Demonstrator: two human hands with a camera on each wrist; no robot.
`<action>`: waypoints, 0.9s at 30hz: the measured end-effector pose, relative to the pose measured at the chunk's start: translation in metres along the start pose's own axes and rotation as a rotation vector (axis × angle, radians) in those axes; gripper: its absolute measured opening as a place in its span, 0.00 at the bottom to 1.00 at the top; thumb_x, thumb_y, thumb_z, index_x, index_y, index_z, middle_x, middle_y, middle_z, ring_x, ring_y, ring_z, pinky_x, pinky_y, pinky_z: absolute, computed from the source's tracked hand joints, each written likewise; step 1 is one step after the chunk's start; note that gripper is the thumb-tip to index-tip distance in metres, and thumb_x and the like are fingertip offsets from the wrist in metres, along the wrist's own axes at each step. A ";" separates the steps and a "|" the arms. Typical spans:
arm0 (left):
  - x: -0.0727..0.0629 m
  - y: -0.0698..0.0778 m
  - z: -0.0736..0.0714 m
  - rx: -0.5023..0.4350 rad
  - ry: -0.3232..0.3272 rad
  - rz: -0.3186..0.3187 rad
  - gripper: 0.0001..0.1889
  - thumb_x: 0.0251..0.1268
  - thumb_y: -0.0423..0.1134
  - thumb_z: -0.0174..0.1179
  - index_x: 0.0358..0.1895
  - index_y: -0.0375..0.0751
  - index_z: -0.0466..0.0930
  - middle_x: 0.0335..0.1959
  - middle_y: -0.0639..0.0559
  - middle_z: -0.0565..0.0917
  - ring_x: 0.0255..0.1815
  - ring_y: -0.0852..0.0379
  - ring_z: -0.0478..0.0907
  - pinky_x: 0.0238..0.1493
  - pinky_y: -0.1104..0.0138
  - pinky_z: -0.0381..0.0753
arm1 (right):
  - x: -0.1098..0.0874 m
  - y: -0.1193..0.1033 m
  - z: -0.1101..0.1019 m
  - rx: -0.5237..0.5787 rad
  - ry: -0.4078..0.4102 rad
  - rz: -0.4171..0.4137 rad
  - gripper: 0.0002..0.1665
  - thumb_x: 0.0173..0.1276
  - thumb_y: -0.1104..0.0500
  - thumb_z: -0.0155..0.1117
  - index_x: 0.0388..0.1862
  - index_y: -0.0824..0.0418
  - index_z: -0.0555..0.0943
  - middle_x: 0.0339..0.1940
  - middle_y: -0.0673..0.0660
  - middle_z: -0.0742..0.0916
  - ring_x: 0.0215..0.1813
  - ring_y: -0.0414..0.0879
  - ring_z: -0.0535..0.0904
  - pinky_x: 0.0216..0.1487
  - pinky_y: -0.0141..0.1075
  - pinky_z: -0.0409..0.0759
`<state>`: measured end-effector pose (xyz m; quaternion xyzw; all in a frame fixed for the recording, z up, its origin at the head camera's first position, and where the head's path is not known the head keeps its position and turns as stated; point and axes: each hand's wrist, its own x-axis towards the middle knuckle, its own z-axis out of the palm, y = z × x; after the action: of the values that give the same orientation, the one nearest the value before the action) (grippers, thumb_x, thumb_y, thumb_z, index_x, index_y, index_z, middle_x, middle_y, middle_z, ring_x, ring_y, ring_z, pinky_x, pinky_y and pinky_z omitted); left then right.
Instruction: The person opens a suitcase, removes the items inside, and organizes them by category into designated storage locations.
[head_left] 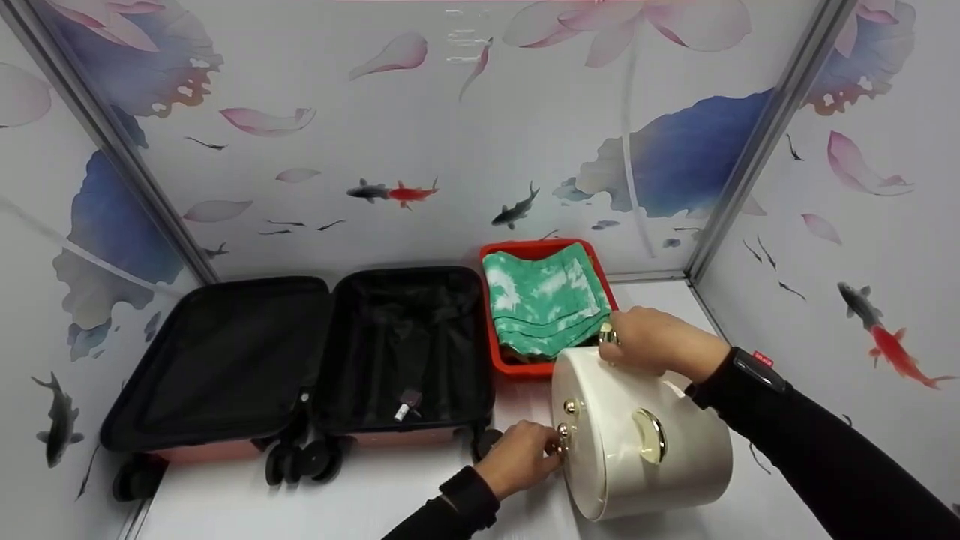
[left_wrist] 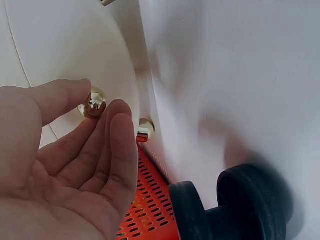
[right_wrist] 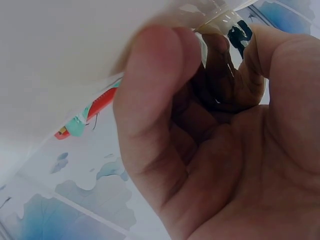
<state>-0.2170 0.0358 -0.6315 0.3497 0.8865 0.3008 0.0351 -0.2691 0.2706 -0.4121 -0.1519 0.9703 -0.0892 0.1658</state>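
Note:
A cream storage box (head_left: 679, 472) with rounded sides stands on the white surface, its front turned to the left. Gold knobs (head_left: 570, 406) sit on that front, and a gold-trimmed grip (head_left: 651, 436) is set in its side. My left hand (head_left: 521, 454) pinches one gold knob (left_wrist: 93, 102) between thumb and fingers, seen close in the left wrist view. On top, my right hand (head_left: 649, 341) has its fingers curled round the gold handle (head_left: 609, 335). The right wrist view shows that hand (right_wrist: 215, 135) from the palm side, partly hiding the handle.
An open suitcase (head_left: 405, 345) with black lining lies at the left, its wheels (head_left: 319, 459) toward me. Behind the box, a red basket (head_left: 517, 369) holds folded green-and-white cloth (head_left: 551, 300). Patterned wall panels (head_left: 450, 135) enclose the back and sides.

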 end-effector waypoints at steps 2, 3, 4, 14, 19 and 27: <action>0.000 0.000 0.000 -0.004 0.000 0.000 0.03 0.66 0.37 0.74 0.35 0.51 0.91 0.28 0.60 0.90 0.28 0.71 0.77 0.33 0.76 0.74 | 0.000 0.000 0.000 -0.001 0.003 0.003 0.17 0.73 0.49 0.61 0.38 0.64 0.80 0.29 0.58 0.84 0.31 0.51 0.82 0.32 0.42 0.79; 0.000 0.000 0.000 -0.003 0.000 0.000 0.03 0.66 0.37 0.74 0.35 0.51 0.91 0.29 0.60 0.90 0.28 0.71 0.77 0.33 0.76 0.74 | 0.000 0.000 0.000 -0.001 0.003 0.003 0.18 0.73 0.49 0.61 0.38 0.64 0.80 0.29 0.58 0.84 0.31 0.51 0.82 0.32 0.42 0.79; 0.000 0.000 0.000 -0.002 0.001 0.000 0.03 0.66 0.37 0.74 0.35 0.51 0.91 0.29 0.60 0.90 0.28 0.71 0.77 0.33 0.76 0.74 | 0.000 0.000 0.000 -0.001 0.004 0.003 0.18 0.73 0.49 0.61 0.38 0.64 0.80 0.29 0.58 0.84 0.31 0.51 0.82 0.32 0.42 0.79; 0.001 -0.001 0.000 -0.003 0.010 0.021 0.04 0.63 0.34 0.73 0.31 0.48 0.91 0.24 0.62 0.86 0.25 0.72 0.73 0.31 0.77 0.70 | -0.001 0.001 0.000 -0.027 0.020 -0.008 0.17 0.72 0.49 0.61 0.37 0.63 0.79 0.29 0.58 0.84 0.34 0.51 0.82 0.38 0.45 0.81; 0.000 -0.003 0.000 -0.040 0.006 0.012 0.03 0.64 0.35 0.74 0.33 0.49 0.92 0.26 0.61 0.89 0.27 0.73 0.76 0.33 0.78 0.72 | 0.000 0.001 0.000 -0.016 0.010 0.004 0.16 0.72 0.49 0.61 0.36 0.63 0.79 0.29 0.57 0.84 0.32 0.51 0.82 0.35 0.43 0.79; 0.002 -0.004 0.001 -0.062 -0.008 0.007 0.02 0.64 0.36 0.74 0.34 0.48 0.93 0.27 0.61 0.90 0.27 0.74 0.76 0.34 0.79 0.73 | 0.000 0.002 0.001 -0.001 0.012 -0.002 0.18 0.72 0.48 0.62 0.39 0.65 0.79 0.30 0.58 0.84 0.31 0.51 0.83 0.33 0.43 0.80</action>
<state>-0.2203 0.0350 -0.6337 0.3529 0.8754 0.3269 0.0481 -0.2696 0.2718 -0.4136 -0.1527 0.9712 -0.0896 0.1597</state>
